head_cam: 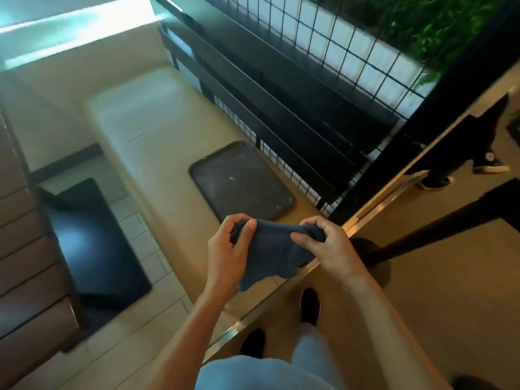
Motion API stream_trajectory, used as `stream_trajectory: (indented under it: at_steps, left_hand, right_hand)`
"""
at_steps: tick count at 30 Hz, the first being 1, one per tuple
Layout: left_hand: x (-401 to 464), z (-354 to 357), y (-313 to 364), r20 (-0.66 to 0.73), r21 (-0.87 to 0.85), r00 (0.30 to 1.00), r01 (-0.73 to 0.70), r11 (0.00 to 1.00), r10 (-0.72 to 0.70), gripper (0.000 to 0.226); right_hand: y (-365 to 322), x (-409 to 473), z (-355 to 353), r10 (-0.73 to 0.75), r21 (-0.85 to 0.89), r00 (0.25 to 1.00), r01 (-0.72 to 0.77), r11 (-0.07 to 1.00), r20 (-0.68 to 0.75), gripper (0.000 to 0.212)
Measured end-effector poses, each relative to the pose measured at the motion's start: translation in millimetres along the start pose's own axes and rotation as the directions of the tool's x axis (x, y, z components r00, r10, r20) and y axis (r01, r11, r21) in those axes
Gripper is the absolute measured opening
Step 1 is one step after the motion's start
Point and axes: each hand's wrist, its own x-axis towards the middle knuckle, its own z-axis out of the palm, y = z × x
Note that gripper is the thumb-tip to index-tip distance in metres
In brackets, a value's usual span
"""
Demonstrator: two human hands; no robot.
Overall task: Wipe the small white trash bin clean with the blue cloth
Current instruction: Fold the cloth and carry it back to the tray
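Right up close, the person is standing in light trousers and dark shoes [309, 305], both bare arms reaching forward. The left hand [228, 249] is gripping one end of the blue cloth [270, 249], thumb pressed on top and fingers curled underneath. The right hand [326, 243] is pinching the other end, fingers bunched round the fabric. So the cloth is stretching between the two hands in mid-air, with a loose corner drooping down toward the floor, over the near edge of a padded bench.

Just past the hands, a dark tray [242, 178] is lying flat on that cream bench seat [146, 122], looking a bit scuffed. To the left, lower down, a black table [92, 243] is sitting over a tiled floor.

Further back and to the right, a black wire grid partition [337, 52] is running along behind the bench, with green plants [436, 21] showing above it. Far right, someone else's legs in dark sneakers [489, 161] are standing on the floor.

No white trash bin anywhere that I can see.
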Motion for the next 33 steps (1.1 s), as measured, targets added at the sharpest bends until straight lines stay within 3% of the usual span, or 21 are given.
stream_trajectory:
  at_steps: [13,33]
  left_hand:
    - [26,102,-4,-0.288,0.098,0.947,0.177,0.979,-0.142,0.009]
    - [102,113,-52,-0.410,0.114,0.879,0.314,0.943,-0.243,0.020]
  right_hand:
    - [39,117,-77,0.000,-0.011,0.930,0.004,1.000,0.367,0.024]
    - [47,228,-45,-0.060,-0.084,0.892,0.109,0.991,0.448,0.024]
